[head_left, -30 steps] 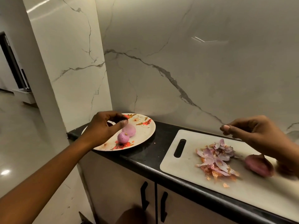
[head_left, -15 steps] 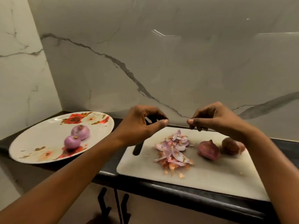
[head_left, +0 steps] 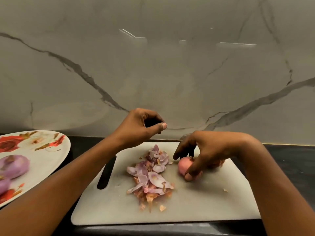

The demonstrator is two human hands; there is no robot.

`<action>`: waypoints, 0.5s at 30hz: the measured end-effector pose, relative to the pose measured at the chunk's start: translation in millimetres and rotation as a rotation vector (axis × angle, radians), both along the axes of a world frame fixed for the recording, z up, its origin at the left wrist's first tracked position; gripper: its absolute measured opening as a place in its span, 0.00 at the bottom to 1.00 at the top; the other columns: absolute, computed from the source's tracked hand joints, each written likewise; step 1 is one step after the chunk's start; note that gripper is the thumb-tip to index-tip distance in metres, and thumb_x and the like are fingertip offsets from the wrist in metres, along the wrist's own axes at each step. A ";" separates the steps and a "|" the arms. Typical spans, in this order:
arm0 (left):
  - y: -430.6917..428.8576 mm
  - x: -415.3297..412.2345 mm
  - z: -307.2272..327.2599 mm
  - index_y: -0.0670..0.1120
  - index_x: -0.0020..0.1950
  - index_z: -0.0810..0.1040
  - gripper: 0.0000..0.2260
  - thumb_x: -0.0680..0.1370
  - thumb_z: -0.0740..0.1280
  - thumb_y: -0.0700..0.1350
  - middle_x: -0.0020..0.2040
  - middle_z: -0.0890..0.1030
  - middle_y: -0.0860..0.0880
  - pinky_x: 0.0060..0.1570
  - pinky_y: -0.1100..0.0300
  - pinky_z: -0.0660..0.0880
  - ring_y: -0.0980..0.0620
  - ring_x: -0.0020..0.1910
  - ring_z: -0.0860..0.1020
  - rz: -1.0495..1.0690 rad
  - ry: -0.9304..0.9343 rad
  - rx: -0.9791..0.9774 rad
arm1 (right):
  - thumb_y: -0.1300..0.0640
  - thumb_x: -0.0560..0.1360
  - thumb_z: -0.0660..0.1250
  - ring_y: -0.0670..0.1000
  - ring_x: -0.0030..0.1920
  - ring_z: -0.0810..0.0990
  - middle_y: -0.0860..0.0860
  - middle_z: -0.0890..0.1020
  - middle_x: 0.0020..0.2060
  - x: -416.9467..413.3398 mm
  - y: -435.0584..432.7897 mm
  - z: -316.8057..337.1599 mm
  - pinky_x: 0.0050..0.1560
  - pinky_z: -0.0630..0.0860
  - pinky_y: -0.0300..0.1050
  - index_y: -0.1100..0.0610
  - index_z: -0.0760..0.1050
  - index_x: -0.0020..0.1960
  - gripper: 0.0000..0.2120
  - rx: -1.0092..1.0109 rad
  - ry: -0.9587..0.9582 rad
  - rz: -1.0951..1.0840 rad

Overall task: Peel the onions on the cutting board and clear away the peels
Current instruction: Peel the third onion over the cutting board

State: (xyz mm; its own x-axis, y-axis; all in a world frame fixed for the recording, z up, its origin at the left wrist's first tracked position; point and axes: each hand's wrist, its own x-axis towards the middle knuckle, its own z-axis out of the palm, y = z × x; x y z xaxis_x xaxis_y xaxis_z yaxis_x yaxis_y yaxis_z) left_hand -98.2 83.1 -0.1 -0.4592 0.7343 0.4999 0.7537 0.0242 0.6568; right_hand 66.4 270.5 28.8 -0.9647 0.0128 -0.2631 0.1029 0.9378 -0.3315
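Note:
A white cutting board (head_left: 196,206) lies on the dark counter. A heap of purple and brown onion peels (head_left: 150,176) sits in its middle. My right hand (head_left: 206,150) comes down over an unpeeled reddish onion (head_left: 183,166), thumb and fingers closed around it. A second unpeeled onion (head_left: 219,163) shows only as a sliver behind that hand. My left hand (head_left: 141,127) hovers above the board's far left edge, fingers curled toward the thumb, holding nothing. Two peeled purple onions (head_left: 13,166) rest on the flowered plate (head_left: 51,150) at the left.
A marble wall (head_left: 153,65) rises directly behind the counter. The black countertop (head_left: 289,155) extends to the right of the board. The board's handle slot (head_left: 106,173) is at its left end, beside my left forearm.
The view has swung right from the plate to the board. My left hand left the plate and came over the board. My right hand dropped onto the reddish onion and closed on it.

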 end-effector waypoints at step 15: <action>-11.6 7.7 -8.4 0.52 0.62 0.82 0.15 0.77 0.74 0.55 0.53 0.84 0.54 0.41 0.48 0.85 0.48 0.45 0.85 -0.168 -0.063 0.161 | 0.47 0.76 0.73 0.54 0.49 0.86 0.56 0.88 0.50 -24.7 1.2 6.6 0.51 0.82 0.52 0.53 0.87 0.57 0.14 -0.728 0.484 -0.161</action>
State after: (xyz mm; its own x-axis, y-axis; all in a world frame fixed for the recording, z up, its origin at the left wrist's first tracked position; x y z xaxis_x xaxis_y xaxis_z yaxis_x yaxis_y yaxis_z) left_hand -90.5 71.5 -8.4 -0.3711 0.7164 0.5908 0.6954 -0.2072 0.6881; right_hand 41.8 271.8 35.5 -0.9731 0.1465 0.1777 -0.0911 0.4640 -0.8812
